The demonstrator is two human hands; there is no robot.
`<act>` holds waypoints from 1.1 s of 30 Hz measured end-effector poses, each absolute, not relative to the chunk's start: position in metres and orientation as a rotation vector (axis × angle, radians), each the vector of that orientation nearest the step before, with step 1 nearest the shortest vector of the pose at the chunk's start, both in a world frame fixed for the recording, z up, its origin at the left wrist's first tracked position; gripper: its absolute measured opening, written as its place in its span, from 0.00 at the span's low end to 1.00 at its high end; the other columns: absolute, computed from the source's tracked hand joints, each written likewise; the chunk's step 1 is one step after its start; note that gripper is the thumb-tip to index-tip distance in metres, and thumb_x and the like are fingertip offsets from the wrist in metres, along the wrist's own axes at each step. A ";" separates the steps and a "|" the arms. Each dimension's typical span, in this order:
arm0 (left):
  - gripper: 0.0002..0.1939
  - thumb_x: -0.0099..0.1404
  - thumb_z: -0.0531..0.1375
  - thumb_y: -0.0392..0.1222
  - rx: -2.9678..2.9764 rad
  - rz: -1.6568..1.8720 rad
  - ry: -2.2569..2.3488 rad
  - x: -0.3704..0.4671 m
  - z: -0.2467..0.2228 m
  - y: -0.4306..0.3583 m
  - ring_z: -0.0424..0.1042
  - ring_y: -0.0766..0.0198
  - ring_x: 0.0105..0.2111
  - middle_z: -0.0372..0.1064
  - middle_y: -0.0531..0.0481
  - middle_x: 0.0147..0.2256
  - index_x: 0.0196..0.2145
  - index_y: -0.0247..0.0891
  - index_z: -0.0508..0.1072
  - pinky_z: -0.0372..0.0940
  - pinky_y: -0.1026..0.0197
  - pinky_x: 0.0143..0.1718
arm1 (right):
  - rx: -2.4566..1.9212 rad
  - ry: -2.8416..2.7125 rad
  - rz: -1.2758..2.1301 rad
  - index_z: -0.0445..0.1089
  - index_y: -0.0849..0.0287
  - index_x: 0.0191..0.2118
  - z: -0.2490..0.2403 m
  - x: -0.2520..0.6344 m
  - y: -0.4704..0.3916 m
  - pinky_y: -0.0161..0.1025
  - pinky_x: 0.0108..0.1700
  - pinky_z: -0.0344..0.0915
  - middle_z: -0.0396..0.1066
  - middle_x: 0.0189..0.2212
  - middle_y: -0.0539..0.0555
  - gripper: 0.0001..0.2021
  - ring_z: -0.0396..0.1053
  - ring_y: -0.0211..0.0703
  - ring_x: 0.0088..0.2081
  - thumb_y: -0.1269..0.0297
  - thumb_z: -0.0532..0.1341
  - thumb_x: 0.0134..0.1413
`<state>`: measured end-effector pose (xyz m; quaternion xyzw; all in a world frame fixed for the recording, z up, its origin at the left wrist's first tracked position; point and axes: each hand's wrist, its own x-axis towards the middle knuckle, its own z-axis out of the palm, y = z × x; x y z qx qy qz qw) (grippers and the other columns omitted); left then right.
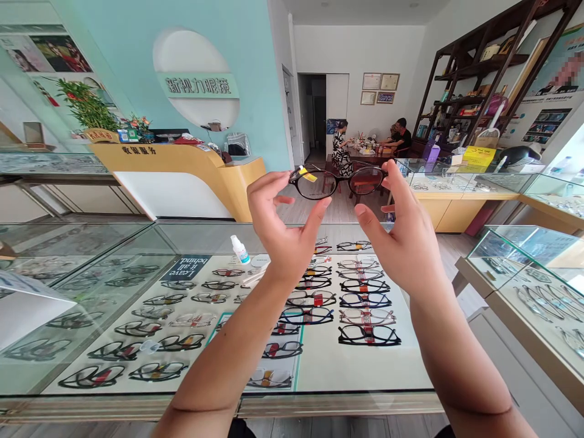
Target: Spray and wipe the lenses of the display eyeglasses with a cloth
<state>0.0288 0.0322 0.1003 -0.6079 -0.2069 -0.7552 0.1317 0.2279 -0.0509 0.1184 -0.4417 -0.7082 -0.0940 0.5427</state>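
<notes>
A pair of dark-framed eyeglasses (338,179) is held up in front of me, above the glass display case. My left hand (285,222) grips its left side near the hinge, with the thumb below the lens. On the other side, my right hand (399,225) pinches the right hinge area between its fingers. A yellow tag (308,174) sticks to the left lens. Below, rows of eyeglasses (369,334) with red tags lie in the case, partly hidden by my left forearm.
A small white spray bottle (239,249) stands on the case, whose front edge (347,398) runs below my arms. Another glass case (538,267) stands at right. Beyond are a wooden cashier counter (182,158), a dark shelf (474,67) and two people seated at a table.
</notes>
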 end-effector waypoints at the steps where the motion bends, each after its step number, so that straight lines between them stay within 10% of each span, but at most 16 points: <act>1: 0.36 0.68 0.75 0.62 -1.764 -2.187 -0.591 0.028 0.100 0.032 0.73 0.45 0.66 0.71 0.40 0.62 0.65 0.51 0.68 0.75 0.48 0.49 | -1.054 -1.679 -0.216 0.44 0.43 0.87 0.119 0.228 -0.051 0.79 0.75 0.67 0.60 0.81 0.62 0.41 0.60 0.71 0.81 0.56 0.59 0.77; 33: 0.35 0.68 0.74 0.68 -1.912 -2.425 -0.562 0.029 0.100 0.044 0.79 0.50 0.61 0.71 0.43 0.63 0.64 0.57 0.66 0.79 0.51 0.49 | -0.906 -1.488 -0.196 0.71 0.42 0.74 0.131 0.229 -0.061 0.70 0.63 0.79 0.78 0.66 0.60 0.24 0.76 0.63 0.66 0.52 0.53 0.82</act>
